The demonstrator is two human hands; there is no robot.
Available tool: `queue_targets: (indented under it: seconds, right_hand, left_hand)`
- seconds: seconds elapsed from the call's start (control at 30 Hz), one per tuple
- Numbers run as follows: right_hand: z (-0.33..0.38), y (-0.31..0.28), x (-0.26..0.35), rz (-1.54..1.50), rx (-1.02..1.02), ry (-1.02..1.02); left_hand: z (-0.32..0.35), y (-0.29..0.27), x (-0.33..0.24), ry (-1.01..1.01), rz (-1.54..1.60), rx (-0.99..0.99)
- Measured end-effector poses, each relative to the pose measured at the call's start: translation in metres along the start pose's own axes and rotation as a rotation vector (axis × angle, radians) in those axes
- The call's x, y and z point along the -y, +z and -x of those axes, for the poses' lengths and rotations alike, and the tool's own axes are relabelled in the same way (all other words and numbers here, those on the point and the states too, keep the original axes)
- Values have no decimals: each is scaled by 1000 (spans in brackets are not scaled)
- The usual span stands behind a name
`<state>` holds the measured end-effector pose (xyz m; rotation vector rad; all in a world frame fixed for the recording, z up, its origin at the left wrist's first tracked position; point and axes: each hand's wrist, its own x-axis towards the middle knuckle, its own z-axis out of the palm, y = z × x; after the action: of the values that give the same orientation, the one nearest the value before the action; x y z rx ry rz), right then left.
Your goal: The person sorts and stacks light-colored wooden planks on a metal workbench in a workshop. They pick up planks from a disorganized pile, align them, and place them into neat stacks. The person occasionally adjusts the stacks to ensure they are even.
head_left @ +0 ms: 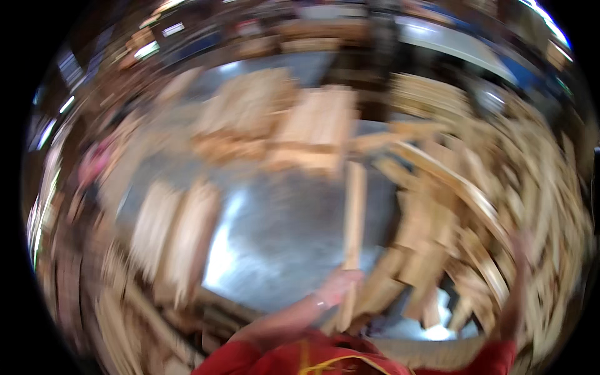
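Note:
Blur smears much of the picture. My left hand [340,284] is closed around a narrow wooden strip [354,212] near its lower end; the strip points away from me over a shiny metal table [281,231]. Out to the right, my right hand [520,244] is at the near end of a longer wooden strip [459,181], and seems closed on it, though its fingers are blurred. That strip slants far-left over a loose heap of wood pieces [431,219].
Two stacks of wood strips [250,106] [315,125] sit on the table's far part, and bundled strips [172,234] at its left. A large pile of strips [544,181] fills the right side. Another stack [428,94] stands behind the heap.

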<state>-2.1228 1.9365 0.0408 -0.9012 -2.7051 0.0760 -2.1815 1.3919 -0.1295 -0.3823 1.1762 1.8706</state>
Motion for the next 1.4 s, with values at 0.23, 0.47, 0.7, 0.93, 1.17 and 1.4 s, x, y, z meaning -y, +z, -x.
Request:
queue_targets:
  seconds: [0.23,0.47,0.7,0.93,1.17,1.4]
  right_hand:
    - [181,75,221,-541,230,-354]
    - [351,124,395,-612,985,-479]
    - [458,149,447,-557,1347,-575]
    - [408,116,426,-803,1179,-237]
    - [384,40,290,-901,886,184]
    - [280,-4,86,-1125,216,375]
  left_hand:
    - [85,-140,-81,189,-950,-634]
    - [142,-222,-95,62,-963,-702]
    - [106,-180,-75,428,-1058,-736]
    - [126,-263,-102,284,-1081,-704]
    - [202,-464,-94,657,-1923,-1185]
    - [133,-443,-116,640,-2432,-1282]
